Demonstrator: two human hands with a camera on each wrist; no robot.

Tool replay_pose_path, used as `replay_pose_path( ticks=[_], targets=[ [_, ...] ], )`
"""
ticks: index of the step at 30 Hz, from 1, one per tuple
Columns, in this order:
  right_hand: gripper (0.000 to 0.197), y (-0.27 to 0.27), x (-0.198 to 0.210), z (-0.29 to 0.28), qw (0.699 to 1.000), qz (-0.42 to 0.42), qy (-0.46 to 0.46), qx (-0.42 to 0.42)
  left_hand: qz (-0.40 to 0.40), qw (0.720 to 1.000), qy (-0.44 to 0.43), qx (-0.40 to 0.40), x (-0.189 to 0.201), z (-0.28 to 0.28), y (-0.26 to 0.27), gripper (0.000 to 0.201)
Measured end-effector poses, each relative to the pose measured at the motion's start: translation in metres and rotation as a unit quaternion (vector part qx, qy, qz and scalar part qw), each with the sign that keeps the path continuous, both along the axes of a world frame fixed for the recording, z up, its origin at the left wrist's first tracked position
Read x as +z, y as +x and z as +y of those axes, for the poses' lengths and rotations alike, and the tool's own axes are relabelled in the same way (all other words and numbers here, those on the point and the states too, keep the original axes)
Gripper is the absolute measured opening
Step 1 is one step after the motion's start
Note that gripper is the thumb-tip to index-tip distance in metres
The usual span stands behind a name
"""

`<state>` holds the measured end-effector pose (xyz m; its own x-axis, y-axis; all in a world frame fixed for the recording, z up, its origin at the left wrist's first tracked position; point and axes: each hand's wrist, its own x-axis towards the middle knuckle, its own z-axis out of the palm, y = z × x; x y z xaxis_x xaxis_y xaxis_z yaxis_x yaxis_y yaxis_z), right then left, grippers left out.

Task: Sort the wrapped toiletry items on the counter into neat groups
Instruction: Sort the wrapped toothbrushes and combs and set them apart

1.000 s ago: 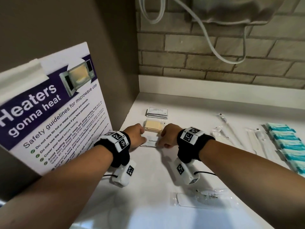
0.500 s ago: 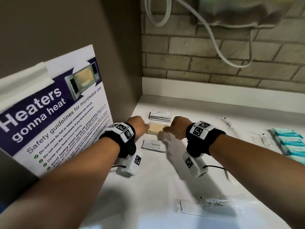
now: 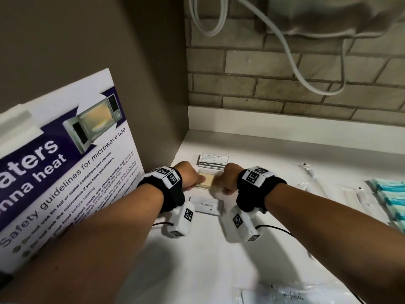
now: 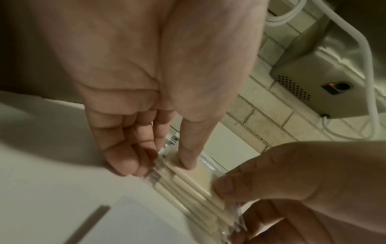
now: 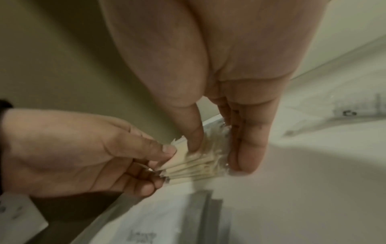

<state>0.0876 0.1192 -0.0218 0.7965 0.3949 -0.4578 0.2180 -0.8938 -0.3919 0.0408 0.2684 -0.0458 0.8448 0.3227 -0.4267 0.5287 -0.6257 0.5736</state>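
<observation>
A small stack of cream packets in clear wrap (image 3: 208,180) lies on the white counter (image 3: 219,255) near the back left corner. My left hand (image 3: 190,177) pinches its left end, thumb on top (image 4: 188,158) and fingers curled at the side. My right hand (image 3: 226,182) pinches the right end (image 5: 211,158) in the same way. Just behind the stack sit white shampoo sachets (image 3: 213,159). In front of it lies a white toothpaste packet (image 3: 207,205).
A microwave safety poster (image 3: 65,172) leans on the left wall. Wrapped toothbrushes (image 3: 355,196) and teal packets (image 3: 392,198) lie at the right. A clear-wrapped item (image 3: 291,295) sits near the front edge. A metal unit with white cables (image 3: 324,16) hangs on the brick wall.
Both hands left the toothpaste packet, moved back to the cream stack and took hold of its two ends.
</observation>
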Motion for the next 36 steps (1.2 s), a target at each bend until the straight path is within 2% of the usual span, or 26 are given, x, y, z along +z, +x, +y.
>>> replay_pose_path(
  ticks=[3, 13, 15, 16, 18, 21, 23, 25, 28, 32, 36],
  targets=[
    [0.021, 0.001, -0.002, 0.003, 0.999, 0.037, 0.026, -0.005, 0.003, 1.000, -0.005, -0.006, 0.003, 0.001, -0.004, 0.031],
    [0.015, 0.002, 0.001, 0.002, 0.999, 0.040, 0.013, 0.030, 0.003, 1.000, -0.026, -0.004, 0.005, -0.007, -0.008, 0.028],
    [0.018, 0.003, 0.001, 0.001, 0.998, 0.037, 0.017, 0.042, -0.021, 0.999, -0.040, -0.003, 0.005, -0.007, -0.009, 0.025],
    [0.025, 0.004, 0.000, 0.000, 0.998, 0.036, 0.023, 0.045, -0.033, 0.999, -0.039, -0.004, 0.007, -0.008, -0.010, 0.025],
    [0.036, 0.003, 0.003, -0.003, 0.997, 0.036, 0.039, 0.049, -0.058, 0.998, -0.017, -0.015, 0.008, -0.009, -0.012, 0.025],
    [0.025, 0.005, 0.007, -0.012, 0.995, 0.020, 0.047, 0.089, -0.090, 0.994, 0.003, -0.057, 0.017, -0.010, -0.013, 0.026],
    [0.030, 0.007, 0.007, -0.021, 0.993, -0.010, 0.067, 0.098, -0.116, 0.990, 0.005, -0.079, 0.026, -0.011, -0.012, 0.034],
    [0.038, 0.011, 0.005, -0.025, 0.989, -0.013, 0.118, 0.086, -0.135, 0.981, 0.061, -0.125, 0.036, -0.015, -0.010, 0.040],
    [0.039, 0.012, 0.001, -0.024, 0.981, -0.002, 0.181, 0.074, -0.149, 0.961, 0.142, -0.187, 0.049, -0.022, -0.006, 0.038],
    [0.042, 0.013, -0.003, -0.022, 0.981, -0.062, 0.161, 0.085, -0.144, 0.945, 0.186, -0.227, 0.056, -0.024, -0.004, 0.035],
    [0.040, 0.011, -0.008, -0.021, 0.975, -0.004, 0.208, 0.077, -0.104, 0.943, 0.203, -0.243, 0.055, -0.024, -0.007, 0.033]
  ],
)
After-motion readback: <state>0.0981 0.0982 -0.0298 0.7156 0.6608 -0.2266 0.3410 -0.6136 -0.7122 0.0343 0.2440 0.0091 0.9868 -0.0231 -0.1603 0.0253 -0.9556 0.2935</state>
